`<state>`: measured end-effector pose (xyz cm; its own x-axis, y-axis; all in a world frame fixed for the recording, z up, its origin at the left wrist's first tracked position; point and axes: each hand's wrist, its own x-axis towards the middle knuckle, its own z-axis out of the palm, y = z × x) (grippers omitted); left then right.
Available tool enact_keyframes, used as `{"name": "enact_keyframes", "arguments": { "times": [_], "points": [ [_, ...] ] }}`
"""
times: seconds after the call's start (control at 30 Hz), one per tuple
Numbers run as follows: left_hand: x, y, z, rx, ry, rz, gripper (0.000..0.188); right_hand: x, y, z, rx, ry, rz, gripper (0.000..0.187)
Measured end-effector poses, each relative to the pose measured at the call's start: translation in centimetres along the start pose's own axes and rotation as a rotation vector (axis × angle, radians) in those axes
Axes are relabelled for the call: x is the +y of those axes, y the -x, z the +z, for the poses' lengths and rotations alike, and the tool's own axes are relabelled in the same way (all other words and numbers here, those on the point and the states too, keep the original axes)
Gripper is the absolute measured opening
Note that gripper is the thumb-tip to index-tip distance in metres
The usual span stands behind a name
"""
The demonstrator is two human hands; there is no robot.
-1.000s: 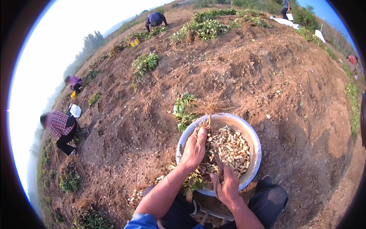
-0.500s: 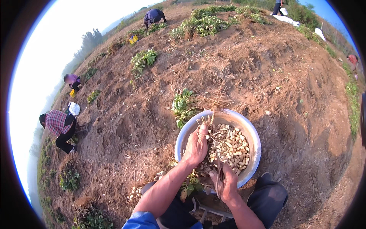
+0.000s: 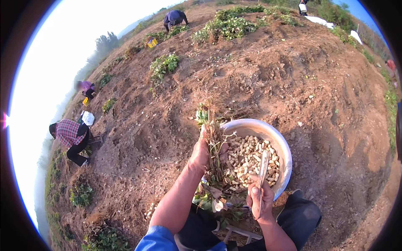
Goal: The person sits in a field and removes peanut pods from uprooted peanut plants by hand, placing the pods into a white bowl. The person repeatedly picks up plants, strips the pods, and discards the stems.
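My left hand (image 3: 200, 154) is closed round a bundle of peanut plants (image 3: 215, 152), held upright over the left side of a wide basin (image 3: 286, 161). Dry roots point up from the bundle, and leaves hang below it near my lap. Many loose peanuts (image 3: 248, 157) in their shells lie in the basin. Above the basin's near right side, my right hand (image 3: 260, 203) grips a narrow flat blade-like tool (image 3: 264, 163), its far end pointing up and away. Whether the tool is metal or wood I cannot make out. The bundle hides part of the left rim.
My knees (image 3: 302, 215) flank the basin's near side, with a grey stool frame (image 3: 243, 235) between them. Loose peanuts (image 3: 150, 209) lie on the soil to the left. Leafy plant heaps (image 3: 104, 238) dot the slope. A person in a checked shirt (image 3: 70, 134) bends at left; others work farther off.
The bundle has turned more upright and shifted left with my left hand. My right hand has drawn the tool away from the stems, rightward, and its flat face now shows.
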<state>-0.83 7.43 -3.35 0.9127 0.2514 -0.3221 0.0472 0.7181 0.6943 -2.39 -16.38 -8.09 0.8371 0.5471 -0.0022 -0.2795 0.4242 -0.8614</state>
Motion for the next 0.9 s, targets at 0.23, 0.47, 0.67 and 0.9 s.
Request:
{"name": "enact_keyframes", "arguments": {
  "times": [0.23, 0.47, 0.67, 0.9],
  "points": [
    [3.9, 2.2, -0.2, 0.167, -0.206, 0.152, 0.062, 5.4, -0.4, -2.8, 0.2, -0.431, 0.792, 0.059],
    [10.5, 13.4, -0.8, 0.612, -1.001, 0.972, 0.067, 0.2, 0.1, -1.6, 0.136, -0.243, 0.518, 0.048],
    [10.0, 20.9, -5.1, 0.535, -1.415, 0.875, 0.078, -5.5, 2.6, -4.0, 0.149, -0.015, 0.144, 0.037],
    [16.9, 12.7, -1.1, 0.078, -1.962, 1.029, 0.059, -12.3, 6.4, -10.7, 0.374, 0.444, -0.006, 0.034]
  ]
}}
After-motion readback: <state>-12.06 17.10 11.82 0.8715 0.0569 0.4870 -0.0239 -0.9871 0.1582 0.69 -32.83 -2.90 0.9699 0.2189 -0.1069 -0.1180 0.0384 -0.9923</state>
